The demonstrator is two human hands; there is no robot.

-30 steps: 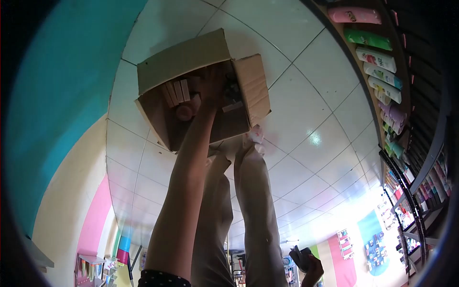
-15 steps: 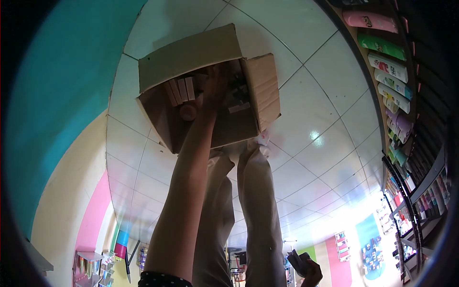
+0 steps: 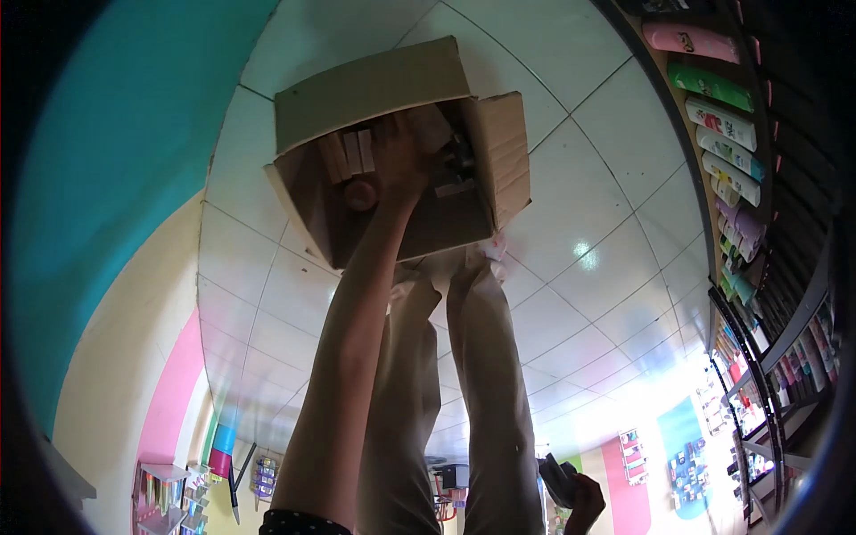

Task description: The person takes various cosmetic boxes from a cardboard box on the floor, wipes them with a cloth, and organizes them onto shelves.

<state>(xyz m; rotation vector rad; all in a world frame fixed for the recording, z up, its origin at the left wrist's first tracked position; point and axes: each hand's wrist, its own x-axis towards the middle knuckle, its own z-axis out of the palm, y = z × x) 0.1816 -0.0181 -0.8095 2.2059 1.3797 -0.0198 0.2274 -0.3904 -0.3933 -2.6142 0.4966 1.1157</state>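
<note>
An open cardboard box (image 3: 374,96) stands on the tiled floor. My left hand (image 3: 401,165) reaches inside it, its fingers apart among the contents. Beside those fingers lies a pale flat item (image 3: 432,127); contact is hard to tell in the shadow. Slim upright boxes (image 3: 358,152) and a round reddish item (image 3: 360,195) sit left of the hand, small dark items (image 3: 461,160) to its right. At the lower right, my right hand (image 3: 586,506) is closed around a dark object (image 3: 556,480), held outside the box.
My trousered legs (image 3: 486,357) stand close below the box. A shelf of bottles and tubes (image 3: 727,116) curves along the right side. The teal wall (image 3: 116,160) is at the left. More display shelves (image 3: 162,499) show at the bottom.
The box appears slightly further up and right in view. My left hand shows more clearly inside, and the pale flat item beside it is now visible. My right hand keeps hold of the dark object.
</note>
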